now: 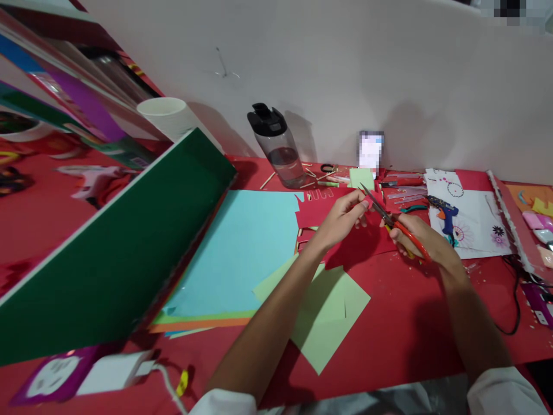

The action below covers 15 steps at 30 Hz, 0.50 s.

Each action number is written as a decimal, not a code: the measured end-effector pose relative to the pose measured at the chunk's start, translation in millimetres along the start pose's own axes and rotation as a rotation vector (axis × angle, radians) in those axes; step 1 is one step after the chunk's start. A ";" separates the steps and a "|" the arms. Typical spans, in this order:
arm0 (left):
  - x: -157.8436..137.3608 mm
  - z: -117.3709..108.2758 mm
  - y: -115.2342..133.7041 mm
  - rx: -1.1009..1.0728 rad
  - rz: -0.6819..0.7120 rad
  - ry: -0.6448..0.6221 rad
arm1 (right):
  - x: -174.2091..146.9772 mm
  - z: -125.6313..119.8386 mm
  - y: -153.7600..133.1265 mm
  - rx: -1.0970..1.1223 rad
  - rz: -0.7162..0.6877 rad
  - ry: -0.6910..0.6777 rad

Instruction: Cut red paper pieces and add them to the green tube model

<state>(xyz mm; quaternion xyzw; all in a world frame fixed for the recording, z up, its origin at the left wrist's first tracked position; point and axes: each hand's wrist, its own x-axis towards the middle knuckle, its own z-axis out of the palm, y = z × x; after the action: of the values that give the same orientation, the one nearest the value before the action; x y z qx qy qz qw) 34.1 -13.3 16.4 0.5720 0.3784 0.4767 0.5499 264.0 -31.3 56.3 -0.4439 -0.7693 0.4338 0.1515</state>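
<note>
My left hand [341,218] pinches a small piece of red paper [368,203] between thumb and fingers. In my right hand [425,235] are scissors [379,208] with red and yellow handles, their blades apart and pointing up and left beside the piece. Beneath both hands lies a larger red paper sheet [311,212] with a jagged left edge and pale letter-like outlines near its top. Light green sheets [330,323] lie under my left forearm, partly over a stack of coloured paper topped by a light blue sheet [246,248].
A green board [129,253] stands slanted at left, near a pink glue gun [93,177]. Against the wall are a water bottle [283,153] and a phone [370,151]. At right, a blue glue gun [449,219] rests on patterned white paper. A charger [114,372] sits at front left.
</note>
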 end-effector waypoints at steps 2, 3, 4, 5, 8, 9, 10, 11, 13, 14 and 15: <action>0.0 -0.1 0.8 0.005 -0.009 0.001 | -0.1 0.4 -1.2 0.018 0.010 0.003; 0.0 -0.1 1.1 0.007 -0.012 0.002 | -0.1 0.7 -1.8 0.027 0.012 0.005; 0.0 -0.1 1.4 0.006 -0.014 0.003 | -0.1 1.1 -2.2 0.036 0.015 0.009; 0.0 -0.1 1.7 0.003 -0.017 0.005 | 0.0 1.5 -2.4 0.041 0.019 0.013; 0.1 -0.1 1.6 -0.013 -0.021 0.010 | 0.4 2.3 -1.6 0.037 0.034 0.021; 0.1 0.0 1.3 -0.017 -0.021 0.011 | 0.5 2.3 -1.0 0.036 0.035 0.020; 0.2 0.0 1.0 -0.018 -0.021 0.012 | 0.6 2.3 -0.3 0.037 0.034 0.017; 0.2 0.2 0.6 -0.020 -0.022 0.013 | 0.8 2.2 0.5 0.039 0.032 0.016; 0.2 0.9 -0.1 -0.024 -0.022 0.020 | 0.9 1.9 2.0 0.046 0.027 0.014; 0.1 1.4 -0.4 -0.027 -0.020 0.026 | 0.9 1.7 2.6 0.050 0.026 0.016; 0.0 2.0 -0.6 -0.030 -0.017 0.033 | 1.0 1.6 3.0 0.053 0.026 0.018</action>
<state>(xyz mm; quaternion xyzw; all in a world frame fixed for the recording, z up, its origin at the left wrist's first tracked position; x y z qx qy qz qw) 36.1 -13.8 16.0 0.5525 0.3849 0.4870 0.5562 264.1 -30.7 52.9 -0.4535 -0.7504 0.4519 0.1647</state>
